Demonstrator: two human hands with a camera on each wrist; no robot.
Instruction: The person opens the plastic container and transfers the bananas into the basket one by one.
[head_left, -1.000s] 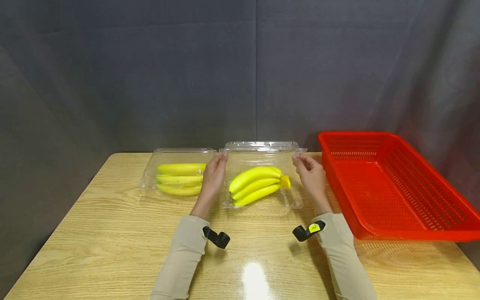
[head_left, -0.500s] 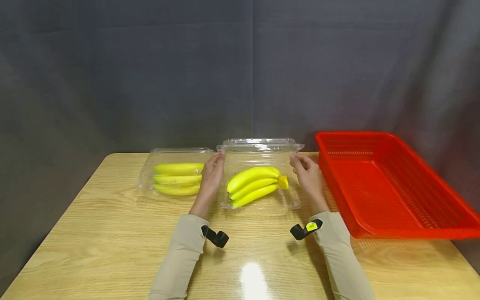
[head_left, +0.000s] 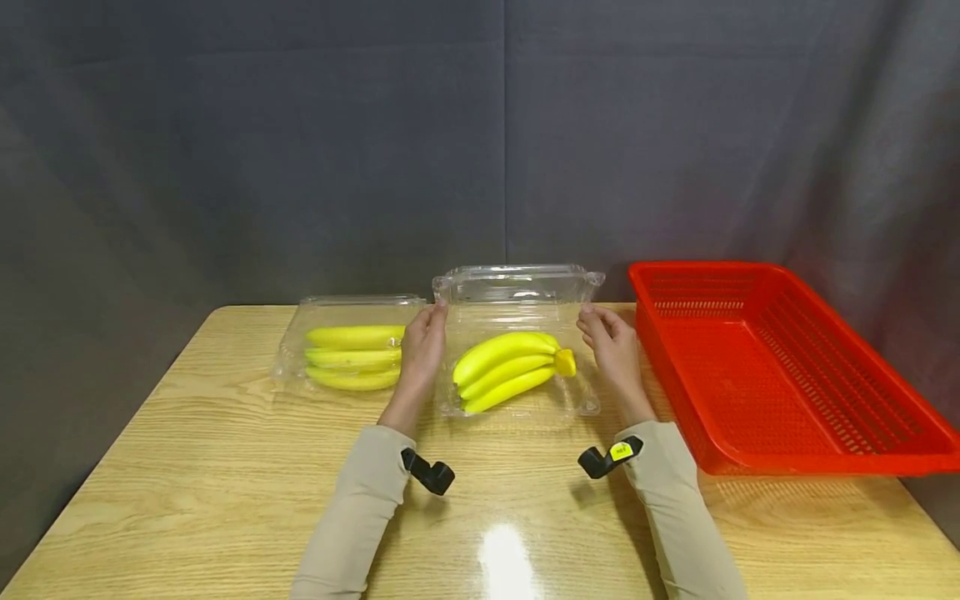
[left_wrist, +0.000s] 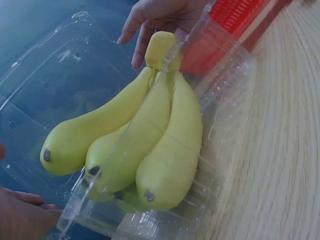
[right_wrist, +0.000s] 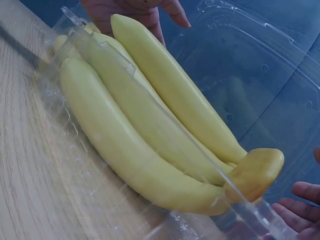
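A clear plastic clamshell box (head_left: pixel 517 414) with its lid (head_left: pixel 517 283) raised at the back lies ahead of me. Inside its tray rests a bunch of yellow bananas (head_left: pixel 510 367), stem to the right. At the box's left side my left hand (head_left: pixel 424 346) is near the base of the lid, fingers extended. My right hand (head_left: pixel 617 354) is opposite, at the right side, with thumb and fingers apart in the right wrist view (right_wrist: pixel 300 210). Whether the fingertips touch the clear plastic is hard to tell.
To the left sits another clear box (head_left: pixel 288 367) holding yellow bananas (head_left: pixel 352 358), partly behind my left hand. A red plastic basket (head_left: pixel 720 446) stands close on the right. Behind the wooden table (head_left: pixel 225 483) hangs a dark grey curtain (head_left: pixel 300 167).
The lid's far edge has risen and now stands above my fingertips. Both hands have stayed nearly in place beside the box. The bananas have not shifted in the tray.
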